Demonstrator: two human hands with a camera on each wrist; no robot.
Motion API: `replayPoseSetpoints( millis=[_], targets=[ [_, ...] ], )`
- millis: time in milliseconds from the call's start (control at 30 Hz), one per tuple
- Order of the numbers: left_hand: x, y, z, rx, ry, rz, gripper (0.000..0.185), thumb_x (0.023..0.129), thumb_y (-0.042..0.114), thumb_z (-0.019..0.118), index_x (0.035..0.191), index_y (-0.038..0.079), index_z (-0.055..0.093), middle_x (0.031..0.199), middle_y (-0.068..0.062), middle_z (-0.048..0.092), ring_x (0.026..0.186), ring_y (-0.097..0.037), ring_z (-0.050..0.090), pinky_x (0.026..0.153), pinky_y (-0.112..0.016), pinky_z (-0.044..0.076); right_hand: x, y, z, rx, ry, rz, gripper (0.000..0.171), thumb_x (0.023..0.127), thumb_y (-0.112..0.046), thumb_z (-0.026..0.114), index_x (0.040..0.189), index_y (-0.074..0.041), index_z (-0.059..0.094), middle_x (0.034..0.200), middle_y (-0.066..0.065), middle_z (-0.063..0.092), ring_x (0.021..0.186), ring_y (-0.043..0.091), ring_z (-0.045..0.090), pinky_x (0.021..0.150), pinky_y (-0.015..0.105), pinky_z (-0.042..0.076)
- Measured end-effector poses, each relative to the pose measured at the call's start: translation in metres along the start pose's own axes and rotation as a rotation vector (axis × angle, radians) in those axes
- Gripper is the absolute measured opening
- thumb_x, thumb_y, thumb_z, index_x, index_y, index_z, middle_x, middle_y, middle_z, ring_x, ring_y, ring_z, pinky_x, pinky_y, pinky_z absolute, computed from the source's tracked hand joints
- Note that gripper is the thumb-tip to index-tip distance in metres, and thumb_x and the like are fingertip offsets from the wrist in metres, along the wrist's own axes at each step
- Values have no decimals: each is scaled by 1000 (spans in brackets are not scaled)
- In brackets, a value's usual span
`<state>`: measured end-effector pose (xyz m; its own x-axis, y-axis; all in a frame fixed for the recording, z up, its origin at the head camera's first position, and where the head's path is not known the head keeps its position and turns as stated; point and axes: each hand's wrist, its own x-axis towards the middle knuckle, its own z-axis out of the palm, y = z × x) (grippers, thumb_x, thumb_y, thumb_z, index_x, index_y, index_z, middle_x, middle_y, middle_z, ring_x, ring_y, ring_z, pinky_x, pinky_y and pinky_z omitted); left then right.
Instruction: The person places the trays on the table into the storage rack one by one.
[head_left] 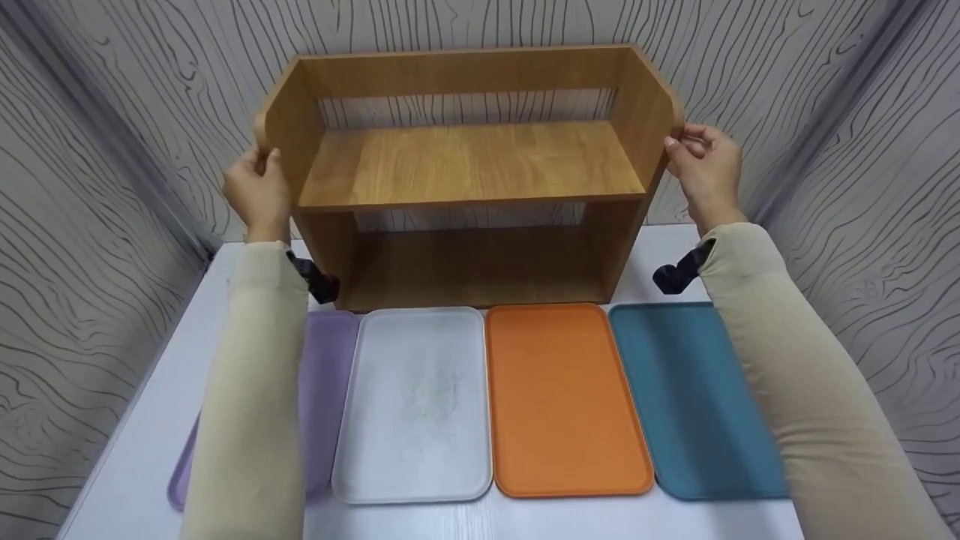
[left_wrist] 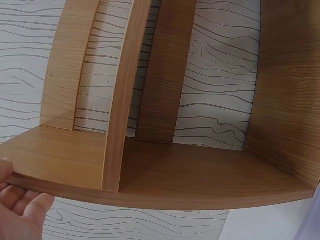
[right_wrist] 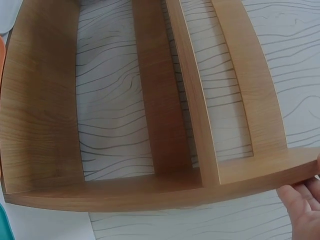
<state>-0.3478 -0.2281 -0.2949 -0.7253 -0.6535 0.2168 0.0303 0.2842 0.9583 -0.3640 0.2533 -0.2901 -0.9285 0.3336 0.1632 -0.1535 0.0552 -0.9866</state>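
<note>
Both the left hand (head_left: 257, 191) and the right hand (head_left: 701, 174) grip the side panels of the wooden shelf (head_left: 469, 176), which stands upright at the back of the table (head_left: 135, 465) behind four trays with nothing on them, so placing looks nearly finished and only letting go seems left.

One wooden shelf (head_left: 469, 165), four trays (head_left: 562, 397), two hands (head_left: 259, 191).

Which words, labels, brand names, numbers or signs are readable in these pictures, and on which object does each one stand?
There are none: no view shows any text.
The wooden shelf, held by the left hand and right hand, is bare wood.
The purple tray, white tray, orange tray and teal tray are plain.
</note>
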Motion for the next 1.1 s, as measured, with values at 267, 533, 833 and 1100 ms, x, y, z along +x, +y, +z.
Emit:
replayPoseSetpoints(
  millis=[267, 533, 833, 1100],
  targets=[
    [1, -2, -2, 3, 18, -1, 29, 95, 17, 57, 119, 5, 65, 116, -11, 66, 98, -13, 60, 84, -22, 46, -5, 5, -8, 54, -38, -28, 36, 87, -14, 67, 120, -2, 59, 120, 13, 60, 112, 20, 59, 96, 31, 45],
    [2, 0, -1, -33, 15, 0, 29, 94, 17, 58, 119, 5, 65, 116, -11, 66, 98, -13, 60, 84, -22, 46, -13, 22, -24, 167, -53, -76, 31, 82, -12, 73, 109, 0, 64, 99, 2, 69, 95, 13, 64, 79, 22, 53],
    [1, -1, -4, -63, -40, -36, 32, 95, 19, 56, 124, 8, 62, 121, -9, 64, 105, -13, 59, 89, -21, 47, -34, 62, -54, 220, -121, -41, 33, 82, -12, 73, 110, 2, 63, 97, 0, 70, 95, 12, 65, 80, 20, 52],
    [5, -4, -4, -50, -56, -24, 32, 95, 19, 57, 124, 7, 62, 120, -10, 64, 102, -13, 60, 87, -22, 48, -66, 106, -87, 238, -233, -36, 35, 89, -5, 63, 119, 11, 53, 103, 1, 70, 97, 9, 65, 84, 20, 50]
  ],
)
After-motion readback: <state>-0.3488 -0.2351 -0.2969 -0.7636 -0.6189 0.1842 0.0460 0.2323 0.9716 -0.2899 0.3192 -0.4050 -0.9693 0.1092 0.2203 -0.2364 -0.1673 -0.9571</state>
